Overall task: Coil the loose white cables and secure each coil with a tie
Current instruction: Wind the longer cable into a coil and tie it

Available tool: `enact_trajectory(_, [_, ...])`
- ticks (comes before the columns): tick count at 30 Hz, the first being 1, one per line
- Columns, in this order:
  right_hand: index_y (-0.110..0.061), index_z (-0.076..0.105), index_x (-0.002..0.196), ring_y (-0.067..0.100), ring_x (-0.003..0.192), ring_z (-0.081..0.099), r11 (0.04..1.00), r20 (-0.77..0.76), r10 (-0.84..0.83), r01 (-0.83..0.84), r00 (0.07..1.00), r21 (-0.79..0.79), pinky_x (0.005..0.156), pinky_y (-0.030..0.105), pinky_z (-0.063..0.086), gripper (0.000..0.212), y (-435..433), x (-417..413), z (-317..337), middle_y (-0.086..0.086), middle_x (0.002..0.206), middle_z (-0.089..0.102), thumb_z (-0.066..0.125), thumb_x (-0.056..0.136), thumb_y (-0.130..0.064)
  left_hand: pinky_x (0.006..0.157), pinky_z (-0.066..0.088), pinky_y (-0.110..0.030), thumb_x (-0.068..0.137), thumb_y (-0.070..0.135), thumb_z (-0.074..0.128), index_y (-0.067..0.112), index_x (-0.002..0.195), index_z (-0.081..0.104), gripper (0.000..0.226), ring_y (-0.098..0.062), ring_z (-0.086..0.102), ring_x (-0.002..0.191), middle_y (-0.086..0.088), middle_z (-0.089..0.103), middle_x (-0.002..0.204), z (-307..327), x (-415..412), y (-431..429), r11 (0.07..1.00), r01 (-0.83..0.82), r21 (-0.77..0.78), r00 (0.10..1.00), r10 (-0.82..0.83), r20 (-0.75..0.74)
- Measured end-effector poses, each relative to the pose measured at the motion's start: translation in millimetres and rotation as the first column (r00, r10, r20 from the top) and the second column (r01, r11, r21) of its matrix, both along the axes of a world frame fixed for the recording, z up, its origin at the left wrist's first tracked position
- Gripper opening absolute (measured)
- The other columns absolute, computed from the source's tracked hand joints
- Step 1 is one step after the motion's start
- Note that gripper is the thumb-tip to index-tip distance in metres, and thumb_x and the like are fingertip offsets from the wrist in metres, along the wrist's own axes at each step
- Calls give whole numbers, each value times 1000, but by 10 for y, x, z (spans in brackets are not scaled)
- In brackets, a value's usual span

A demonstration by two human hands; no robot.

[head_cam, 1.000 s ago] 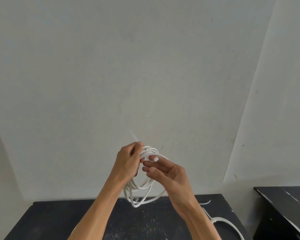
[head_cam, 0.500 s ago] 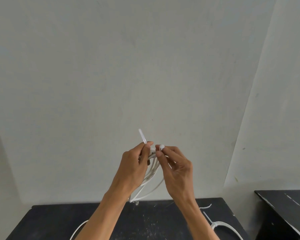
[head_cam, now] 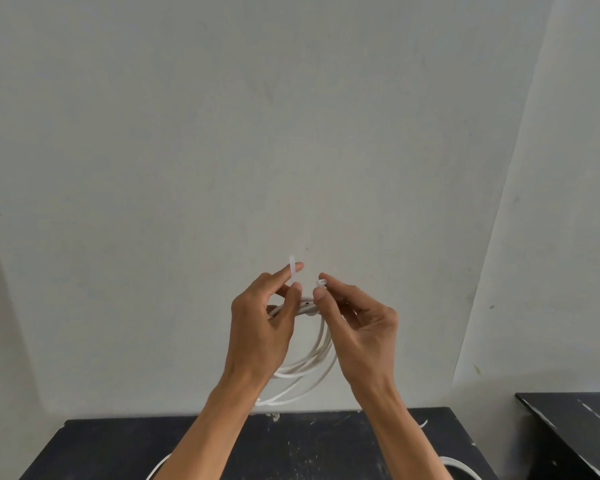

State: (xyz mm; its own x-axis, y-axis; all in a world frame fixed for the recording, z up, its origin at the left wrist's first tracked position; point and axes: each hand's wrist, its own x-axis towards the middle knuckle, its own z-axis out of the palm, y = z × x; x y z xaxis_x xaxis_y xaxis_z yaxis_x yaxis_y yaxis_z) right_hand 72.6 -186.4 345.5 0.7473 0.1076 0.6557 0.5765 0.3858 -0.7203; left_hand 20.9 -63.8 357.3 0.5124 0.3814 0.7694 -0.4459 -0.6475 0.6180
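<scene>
I hold a coil of white cable (head_cam: 312,358) up in front of the wall, above the black table (head_cam: 291,445). A white zip tie (head_cam: 293,271) wraps the top of the coil. My left hand (head_cam: 260,327) pinches the tie's tail, which sticks upward, between thumb and forefinger. My right hand (head_cam: 357,323) pinches the tie's head end (head_cam: 321,283) just to the right. The two tie ends stand a small gap apart. The coil's loops hang down between my wrists.
More white cable lies on the black table: a loop at the lower left (head_cam: 158,467) and one at the lower right (head_cam: 461,465). A short white piece (head_cam: 424,424) lies near the table's far right. A second dark table (head_cam: 575,431) stands at the right.
Both hands rose with the coil. My right hand went from open fingers by the coil to pinching the tie's head. The tie's two ends have drawn slightly apart since half a second ago.
</scene>
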Motion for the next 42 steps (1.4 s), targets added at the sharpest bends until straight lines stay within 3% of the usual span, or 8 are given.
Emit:
enact_trajectory(4, [-23, 84, 104, 11, 90, 79, 1000, 2, -6, 6, 1000, 19, 81, 16, 58, 15, 28, -8, 58, -7, 95, 83, 79, 92, -17, 73, 57, -14, 98, 24, 61, 15, 120, 72, 26, -3, 71, 91, 6, 71, 98, 12, -17, -11, 999, -1, 34, 999, 0, 40])
enact_trajectory(8, [-24, 84, 104, 12, 92, 77, 1000, 36, 4, -5, 999, 22, 80, 15, 57, 16, 49, -45, 107, -5, 95, 81, 77, 89, -23, 67, 54, -13, 100, 24, 58, 12, 113, 75, 25, -7, 69, 78, 8, 68, 83, 45, -58, -17, 988, 1, 153, 998, -12, 69])
enact_trajectory(18, [-42, 83, 101, 12, 93, 77, 998, 116, -25, 19, 993, 54, 81, 16, 58, 22, 39, -128, 165, -7, 95, 81, 77, 89, -25, 65, 46, -2, 98, 16, 61, 15, 129, 67, 31, -2, 60, 67, 7, 63, 77, 157, -119, -14, 944, -24, 330, 997, -3, 82])
enact_trajectory(27, [-44, 82, 102, 12, 93, 76, 997, 112, -36, 28, 993, 78, 80, 17, 56, 26, 16, -127, 178, -5, 96, 79, 75, 91, -21, 66, 52, -10, 98, 11, 61, 11, 125, 70, 28, -5, 60, 65, 7, 58, 74, 214, -122, -9, 918, 16, 397, 999, -34, 38])
enact_trajectory(31, [-35, 83, 106, 10, 89, 75, 998, 100, -34, 28, 994, 59, 78, 15, 55, 23, 13, -113, 165, -4, 94, 78, 75, 91, -20, 64, 49, -8, 100, 16, 59, 11, 123, 71, 27, -3, 57, 64, 19, 49, 72, 217, -123, -3, 919, 42, 392, 999, -50, 10])
enact_trajectory(34, [-27, 83, 109, 8, 85, 75, 998, 86, -24, 20, 996, 53, 72, 12, 55, 21, 13, -99, 147, -3, 93, 78, 75, 92, -17, 63, 56, -20, 100, 18, 59, 13, 123, 71, 26, -7, 58, 64, 13, 51, 72, 214, -123, 13, 915, 60, 399, 998, -57, -21])
enact_trajectory(36, [-22, 84, 110, 7, 84, 75, 998, 69, -7, 3, 998, 58, 71, 12, 56, 21, 12, -91, 139, -2, 93, 78, 75, 93, -14, 61, 53, -20, 100, 19, 59, 14, 122, 71, 25, -7, 56, 63, 13, 50, 72, 221, -124, 16, 914, 54, 402, 999, -49, -25])
enact_trajectory(42, [-27, 84, 107, 6, 82, 75, 999, 81, -12, 9, 997, 38, 70, 12, 57, 20, 6, -98, 158, -4, 91, 78, 75, 93, -16, 60, 57, -36, 101, 20, 57, 15, 121, 71, 24, -14, 60, 64, 2, 56, 73, 219, -114, 28, 917, 54, 395, 998, -44, -34])
